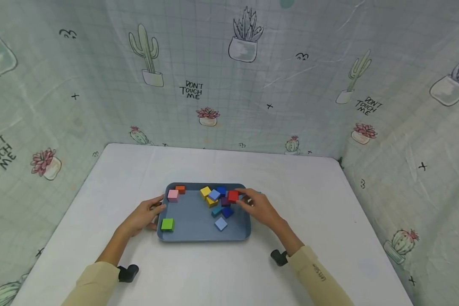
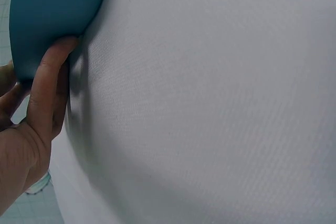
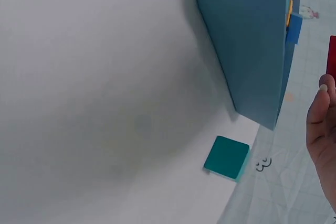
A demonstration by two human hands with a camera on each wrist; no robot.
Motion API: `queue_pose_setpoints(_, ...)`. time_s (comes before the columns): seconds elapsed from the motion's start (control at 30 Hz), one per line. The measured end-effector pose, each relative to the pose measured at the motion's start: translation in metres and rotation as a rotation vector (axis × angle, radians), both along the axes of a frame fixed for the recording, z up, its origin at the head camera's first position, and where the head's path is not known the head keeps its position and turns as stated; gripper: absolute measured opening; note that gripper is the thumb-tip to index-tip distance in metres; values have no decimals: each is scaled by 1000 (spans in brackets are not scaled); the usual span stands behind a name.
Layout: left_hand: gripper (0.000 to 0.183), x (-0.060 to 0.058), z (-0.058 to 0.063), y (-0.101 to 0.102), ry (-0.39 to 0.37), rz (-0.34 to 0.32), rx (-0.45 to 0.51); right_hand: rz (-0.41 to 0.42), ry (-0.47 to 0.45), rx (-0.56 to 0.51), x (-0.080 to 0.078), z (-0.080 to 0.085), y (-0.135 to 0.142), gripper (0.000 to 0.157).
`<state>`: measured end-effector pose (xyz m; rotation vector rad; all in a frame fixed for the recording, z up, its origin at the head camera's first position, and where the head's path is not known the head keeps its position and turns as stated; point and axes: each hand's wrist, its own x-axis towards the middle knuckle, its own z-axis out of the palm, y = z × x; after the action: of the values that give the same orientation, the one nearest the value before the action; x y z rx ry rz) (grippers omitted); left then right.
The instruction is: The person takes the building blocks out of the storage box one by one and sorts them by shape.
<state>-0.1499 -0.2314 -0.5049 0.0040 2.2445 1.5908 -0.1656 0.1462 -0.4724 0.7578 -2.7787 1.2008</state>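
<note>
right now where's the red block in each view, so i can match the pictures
Head: just right of centre, below mid-height, pinched in the right hand; the red block is over the tray's right part.
Left wrist: not in it.
Right wrist: at the right edge, cut off by the frame, just above the fingertips.
Shared landmark: the blue-grey tray, low centre in head, upper left in left wrist, upper right in right wrist.

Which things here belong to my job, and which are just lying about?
In the job:
red cube, pinched by your right hand;
blue-grey rectangular tray, touched by your left hand;
multicoloured cubes inside.

Apparently lying about:
teal square block on the white table.
</note>
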Motion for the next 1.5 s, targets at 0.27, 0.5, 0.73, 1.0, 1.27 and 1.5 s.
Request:
queue_pose_setpoints(0.27,60,1,-1,-1,6,1,1,-38,38,6,-4,-1,9,41)
queue_pose_setpoints(0.5,61,0,-4,-2,12,-2,1,-60,51,-4,-1,3,14,41)
queue_pose_setpoints(0.73,62,0,-5,-2,17,-7,5,-101,75,3,-5,7,26,41)
queue_pose_setpoints(1.0,60,0,-2,-1,13,-6,8,-169,57,16,-8,8,42,42)
queue_pose_setpoints(1.27,61,2,-3,-1,9,-1,6,-187,42,41,-9,9,52,44)
queue_pose_setpoints(1.5,60,3,-2,-1,26,-11,14,-178,21,71,-11,12,62,43)
